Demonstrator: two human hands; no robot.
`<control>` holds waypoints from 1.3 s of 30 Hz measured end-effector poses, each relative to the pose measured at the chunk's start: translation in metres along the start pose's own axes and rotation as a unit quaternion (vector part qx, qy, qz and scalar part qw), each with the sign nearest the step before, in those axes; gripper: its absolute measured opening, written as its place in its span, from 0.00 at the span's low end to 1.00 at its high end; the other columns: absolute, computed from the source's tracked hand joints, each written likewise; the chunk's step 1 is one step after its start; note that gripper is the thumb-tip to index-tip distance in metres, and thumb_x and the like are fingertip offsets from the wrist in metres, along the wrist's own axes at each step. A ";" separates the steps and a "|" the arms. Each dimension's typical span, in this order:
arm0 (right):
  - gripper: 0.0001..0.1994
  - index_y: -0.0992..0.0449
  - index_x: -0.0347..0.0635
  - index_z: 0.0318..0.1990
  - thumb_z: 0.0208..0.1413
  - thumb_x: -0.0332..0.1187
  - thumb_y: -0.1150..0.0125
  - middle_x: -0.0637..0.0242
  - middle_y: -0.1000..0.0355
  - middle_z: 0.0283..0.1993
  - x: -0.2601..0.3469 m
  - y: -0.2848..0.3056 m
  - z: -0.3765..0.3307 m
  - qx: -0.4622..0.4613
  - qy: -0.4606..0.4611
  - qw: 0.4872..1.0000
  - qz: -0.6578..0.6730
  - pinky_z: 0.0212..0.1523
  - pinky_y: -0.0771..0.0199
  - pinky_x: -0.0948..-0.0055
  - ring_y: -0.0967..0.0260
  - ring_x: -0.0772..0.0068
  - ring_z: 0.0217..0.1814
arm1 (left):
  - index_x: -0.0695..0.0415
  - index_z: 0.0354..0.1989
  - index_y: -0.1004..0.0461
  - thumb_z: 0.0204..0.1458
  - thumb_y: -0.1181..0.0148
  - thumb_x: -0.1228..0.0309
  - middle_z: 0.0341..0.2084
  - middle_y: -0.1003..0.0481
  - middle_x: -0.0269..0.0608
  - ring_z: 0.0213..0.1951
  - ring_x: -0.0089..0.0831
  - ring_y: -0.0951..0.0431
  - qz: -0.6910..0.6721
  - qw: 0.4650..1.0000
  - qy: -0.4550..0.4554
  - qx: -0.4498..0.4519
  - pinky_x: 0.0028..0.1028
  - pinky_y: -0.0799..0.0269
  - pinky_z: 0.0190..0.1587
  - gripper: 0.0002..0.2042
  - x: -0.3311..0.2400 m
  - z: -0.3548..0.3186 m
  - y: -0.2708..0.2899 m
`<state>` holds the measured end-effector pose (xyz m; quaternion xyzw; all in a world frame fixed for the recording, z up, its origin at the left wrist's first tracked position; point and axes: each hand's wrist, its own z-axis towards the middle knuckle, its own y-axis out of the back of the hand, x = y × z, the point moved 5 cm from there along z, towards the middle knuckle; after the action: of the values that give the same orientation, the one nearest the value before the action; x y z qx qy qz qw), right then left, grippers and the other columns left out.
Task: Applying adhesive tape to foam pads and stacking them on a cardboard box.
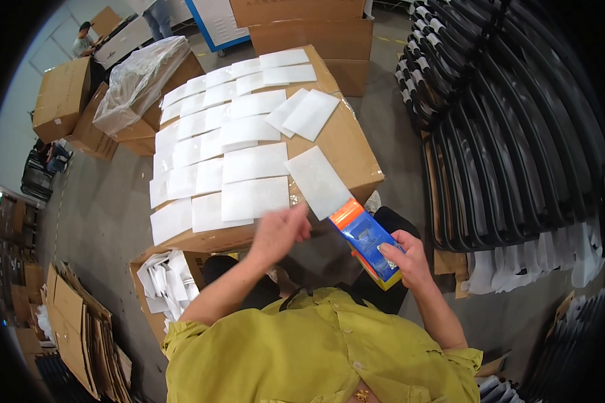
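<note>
My right hand grips a blue, orange and yellow box, thumb pressed on its blue face. The box is tilted, its orange end pointing up and left. At that end is a flat white foam pouch; whether its lower edge is inside the box or behind it, I cannot tell. My left hand hovers left of the box with its fingers curled in, and nothing shows in them. Just beyond it, overlapping rows of white pouches cover most of a large cardboard box. Two more pouches lie askew at its right.
Below the pouches on the left stands an open carton full of folded white pieces. Black curved tubular frames are stacked at the right. Flattened cardboard leans at lower left. A plastic-covered carton and a person are farther back.
</note>
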<state>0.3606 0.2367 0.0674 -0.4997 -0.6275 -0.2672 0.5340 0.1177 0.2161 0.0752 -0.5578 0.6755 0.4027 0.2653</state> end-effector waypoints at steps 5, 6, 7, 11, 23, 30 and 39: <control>0.11 0.33 0.34 0.30 0.44 0.32 0.41 0.66 0.31 0.26 -0.003 -0.003 -0.017 0.018 -0.011 1.000 -0.022 0.27 0.36 0.84 0.36 0.84 0.25 | 0.64 0.37 0.31 0.48 0.53 0.50 0.29 0.27 0.40 0.28 0.23 0.29 -0.275 0.956 0.068 0.075 0.23 0.35 0.31 0.25 0.032 0.027 -0.047; 0.11 0.33 0.34 0.30 0.44 0.32 0.41 0.66 0.31 0.26 -0.005 -0.004 -0.021 0.016 -0.011 0.999 -0.026 0.27 0.36 0.84 0.36 0.84 0.25 | 0.63 0.38 0.31 0.48 0.50 0.53 0.30 0.27 0.39 0.29 0.23 0.29 -0.359 0.926 0.082 0.088 0.23 0.36 0.32 0.22 0.032 0.033 -0.055; 0.11 0.33 0.35 0.30 0.44 0.32 0.41 0.66 0.31 0.26 -0.007 -0.006 -0.025 0.015 -0.012 1.000 -0.021 0.28 0.36 0.84 0.36 0.85 0.25 | 0.63 0.38 0.31 0.48 0.50 0.53 0.30 0.27 0.39 0.29 0.23 0.29 -0.360 0.925 0.081 0.091 0.23 0.36 0.32 0.22 0.034 0.037 -0.063; 0.12 0.35 0.35 0.32 0.45 0.32 0.41 0.67 0.31 0.27 -0.014 -0.008 -0.043 0.011 0.007 1.000 -0.004 0.29 0.35 0.84 0.36 0.85 0.26 | 0.60 0.37 0.31 0.47 0.46 0.62 0.31 0.28 0.36 0.31 0.23 0.30 -0.368 0.930 -0.023 -0.008 0.25 0.37 0.32 0.14 0.022 0.040 -0.066; 0.10 0.33 0.38 0.31 0.47 0.35 0.45 0.69 0.31 0.27 -0.029 0.010 -0.057 -0.015 -0.034 0.996 0.079 0.28 0.36 0.85 0.36 0.84 0.25 | 0.57 0.30 0.29 0.42 0.48 0.69 0.23 0.28 0.36 0.25 0.25 0.28 0.153 0.885 -0.439 0.007 0.22 0.33 0.25 0.08 -0.058 -0.033 -0.077; 0.09 0.33 0.43 0.22 0.47 0.35 0.44 0.72 0.34 0.21 -0.124 0.058 -0.030 -0.154 -0.060 0.963 0.212 0.22 0.37 0.81 0.37 0.82 0.22 | 0.56 0.33 0.31 0.33 0.47 0.74 0.24 0.29 0.36 0.25 0.31 0.28 0.313 0.605 -0.714 -0.164 0.29 0.31 0.29 0.13 -0.108 -0.063 -0.062; 0.09 0.33 0.36 0.26 0.46 0.32 0.43 0.68 0.32 0.24 -0.086 0.041 -0.026 -0.103 -0.127 0.981 0.101 0.25 0.35 0.83 0.37 0.83 0.22 | 0.50 0.48 0.38 0.50 0.55 0.62 0.27 0.32 0.41 0.33 0.35 0.31 0.614 0.607 -0.316 -0.393 0.32 0.40 0.40 0.16 -0.139 0.119 0.128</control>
<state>0.4027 0.1995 -0.0134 -0.6431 -0.6055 -0.2092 0.4196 0.0164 0.3982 0.1554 0.0991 0.5105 0.8492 -0.0919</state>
